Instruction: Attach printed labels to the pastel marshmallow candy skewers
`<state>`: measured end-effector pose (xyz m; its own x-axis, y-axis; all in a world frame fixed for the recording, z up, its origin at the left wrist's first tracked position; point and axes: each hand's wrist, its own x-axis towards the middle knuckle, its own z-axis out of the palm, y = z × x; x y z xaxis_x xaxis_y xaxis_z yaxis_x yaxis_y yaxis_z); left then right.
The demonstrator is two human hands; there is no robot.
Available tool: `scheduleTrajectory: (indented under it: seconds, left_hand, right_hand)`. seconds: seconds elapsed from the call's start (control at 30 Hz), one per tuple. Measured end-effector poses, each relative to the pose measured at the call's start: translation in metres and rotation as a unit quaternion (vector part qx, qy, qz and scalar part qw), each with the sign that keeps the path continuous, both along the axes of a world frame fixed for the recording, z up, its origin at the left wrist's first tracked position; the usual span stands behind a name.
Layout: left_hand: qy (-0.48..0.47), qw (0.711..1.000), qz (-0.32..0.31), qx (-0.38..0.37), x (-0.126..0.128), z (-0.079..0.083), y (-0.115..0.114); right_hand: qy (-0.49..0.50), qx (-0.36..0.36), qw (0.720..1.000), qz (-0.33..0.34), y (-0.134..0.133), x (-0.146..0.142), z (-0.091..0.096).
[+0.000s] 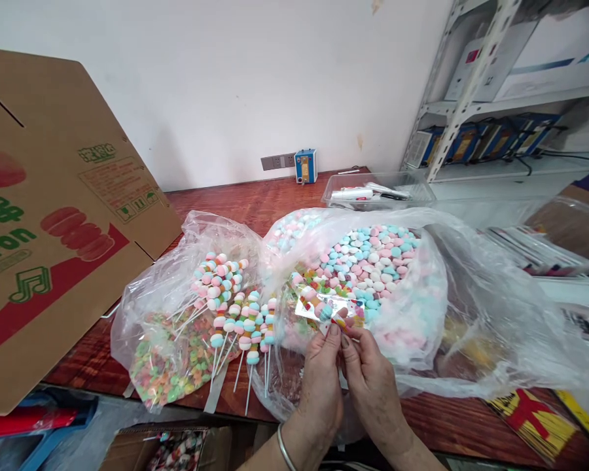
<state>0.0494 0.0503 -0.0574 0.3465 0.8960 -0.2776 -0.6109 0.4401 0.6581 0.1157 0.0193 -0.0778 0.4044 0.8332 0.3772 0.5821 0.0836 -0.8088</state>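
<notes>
Candy packet [330,309]: small clear wrapper with coloured sweets inside, held over the near rim of the big bag, just above our fingertips.
Left hand [321,376]: closed in a pinch on the packet's lower edge; metal bangle [285,450] on the wrist.
Right hand [373,383]: also pinched on the packet's lower edge, pressed against the left hand.
Big bag [495,314]: clear plastic, open, lying on the table right behind our hands; we see pink, blue and white loose sweets [373,261] heaped in it.
Second bag [142,307]: just left of the big one, touching it; holds sweet skewers [230,307] on white sticks, lying over small multicoloured pieces.
Table [255,196]: red-brown wood.
Cardboard box [53,229]: far left, tilted, printed red and green.
Clear tray [377,190]: behind the big bag, near the wall.
Blue device [305,165]: against the wall, beside a socket.
</notes>
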Motion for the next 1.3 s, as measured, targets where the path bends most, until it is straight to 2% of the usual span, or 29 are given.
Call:
scheduleTrajectory:
  seconds: [0.1,0.2,0.3,0.4,0.5,0.63,0.73,0.87,0.93,1.0,1.07,1.17,1.23,1.3]
  left_hand:
    - [0.014,1.000,-0.006,0.016,-0.004,0.002,0.001]
    - [-0.003,0.999,-0.023,0.022,-0.013,0.007,0.006]
    - [-0.011,0.999,-0.027,0.012,-0.023,0.012,0.014]
    - [0.021,0.999,-0.020,0.014,-0.028,0.011,0.020]
    - [0.034,0.999,-0.024,0.012,-0.026,0.006,0.019]
    - [0.026,1.000,0.001,-0.006,-0.020,-0.001,0.015]
    - [0.038,0.999,0.024,0.002,-0.021,-0.004,0.016]
    - [0.128,0.988,0.017,0.088,-0.024,-0.003,0.016]
    - [0.149,0.983,0.016,0.108,-0.024,-0.002,0.014]
    - [0.117,0.989,0.018,0.090,-0.025,-0.001,0.013]
    - [0.051,0.997,-0.001,0.053,-0.028,-0.001,0.014]
    - [-0.025,0.994,-0.104,0.010,-0.037,0.000,0.019]
    - [-0.037,0.984,-0.174,0.012,-0.044,0.000,0.023]
    - [-0.023,0.982,-0.184,0.035,-0.047,-0.001,0.025]
  right_hand:
    - [-0.137,0.031,0.990,-0.023,0.002,0.004,-0.007]
    - [-0.267,0.096,0.959,-0.007,0.002,0.009,-0.014]
    - [-0.304,0.130,0.943,-0.010,0.001,0.013,-0.017]
    - [-0.296,0.132,0.946,0.004,0.000,0.013,-0.019]
    - [-0.232,0.124,0.964,0.031,-0.001,0.008,-0.020]
    - [-0.046,0.044,0.997,0.053,-0.002,0.001,-0.014]
    - [0.061,-0.021,0.995,0.076,-0.003,-0.003,-0.006]
    - [0.127,-0.028,0.989,0.070,0.000,-0.008,-0.001]
    - [0.195,-0.033,0.978,0.062,0.003,-0.010,-0.001]
    - [0.296,-0.042,0.950,0.084,0.006,-0.011,-0.002]
    - [0.417,-0.051,0.896,0.144,0.007,-0.011,-0.001]
    - [0.586,-0.093,0.762,0.261,0.006,-0.005,0.004]
    - [0.652,-0.133,0.671,0.328,0.004,0.000,0.007]
    - [0.683,-0.168,0.609,0.366,0.004,0.003,0.008]
